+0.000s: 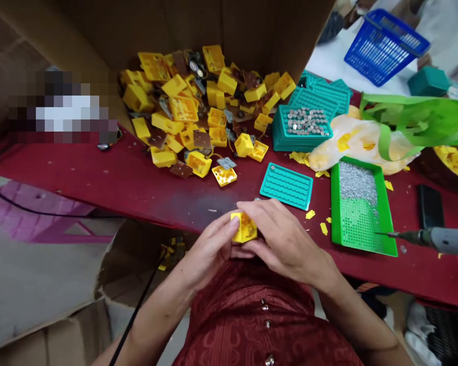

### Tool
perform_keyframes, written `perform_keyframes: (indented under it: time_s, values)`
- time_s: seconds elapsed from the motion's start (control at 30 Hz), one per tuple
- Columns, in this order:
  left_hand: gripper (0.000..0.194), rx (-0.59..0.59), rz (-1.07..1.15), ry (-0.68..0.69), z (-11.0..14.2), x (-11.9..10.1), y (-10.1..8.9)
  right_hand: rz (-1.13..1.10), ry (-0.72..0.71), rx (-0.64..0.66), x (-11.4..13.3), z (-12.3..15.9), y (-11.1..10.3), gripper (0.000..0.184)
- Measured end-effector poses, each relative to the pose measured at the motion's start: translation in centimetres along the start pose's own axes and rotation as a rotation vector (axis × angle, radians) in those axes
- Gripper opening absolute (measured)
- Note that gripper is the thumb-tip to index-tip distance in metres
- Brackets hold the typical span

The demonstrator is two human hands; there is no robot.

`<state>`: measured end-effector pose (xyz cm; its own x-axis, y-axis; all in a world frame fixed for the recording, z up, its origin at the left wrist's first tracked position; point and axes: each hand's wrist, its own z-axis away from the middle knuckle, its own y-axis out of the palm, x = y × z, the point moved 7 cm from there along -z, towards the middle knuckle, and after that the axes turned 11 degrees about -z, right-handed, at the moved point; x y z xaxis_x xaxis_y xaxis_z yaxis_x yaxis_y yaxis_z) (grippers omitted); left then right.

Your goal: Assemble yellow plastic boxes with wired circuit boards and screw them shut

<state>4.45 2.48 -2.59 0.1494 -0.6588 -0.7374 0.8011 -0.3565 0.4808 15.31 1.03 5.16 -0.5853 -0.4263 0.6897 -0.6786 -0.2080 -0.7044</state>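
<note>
Centrally, a small yellow plastic housing sits between the two hands, just off the near edge of the red-covered table and in front of the person's dark red patterned garment. Left hand: fingers closed on the housing, thumb pressed to its left face; the other fingertips are mostly out of sight behind and below. Right hand: fingers curled round the far and right sides, holding the same piece; their tips are largely hidden. The housing is boxy, bright yellow, with a plain face at left and a darker, amber-toned recess toward the right; the recess contents cannot be made out, and its far side and underside are covered. Beyond, similar yellow housings lie heaped in an open cardboard box, overlapping, some with brown plates and wires; many are partly buried. A teal ridged tray lies flat near the right hand, one disc in its corner. Farther right, a green tray holds small metallic pieces, too fine to identify singly. A power screwdriver enters from the right, its rear cut off by the frame. At left, a pixelated patch obscures whatever lies there.
</note>
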Motion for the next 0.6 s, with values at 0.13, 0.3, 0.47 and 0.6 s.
perform_keyframes:
  time_s: [0.13,0.3,0.47,0.6]
  values:
    - [0.042,-0.129,-0.066,-0.050,0.4,0.7,-1.8,-0.027,0.068,-0.248,-2.2,2.4,-1.2,0.045]
    - [0.043,-0.202,-0.120,-0.039,0.4,0.4,-3.2,-0.019,0.301,-0.307,-5.0,5.0,-1.4,0.043]
    - [0.043,-0.211,-0.123,-0.022,0.1,0.1,-2.9,-0.056,0.383,-0.188,-5.0,5.1,1.7,0.071]
    - [0.042,-0.213,-0.097,0.028,-0.1,-0.9,-2.2,-0.081,0.430,-0.122,-4.9,5.1,2.3,0.066]
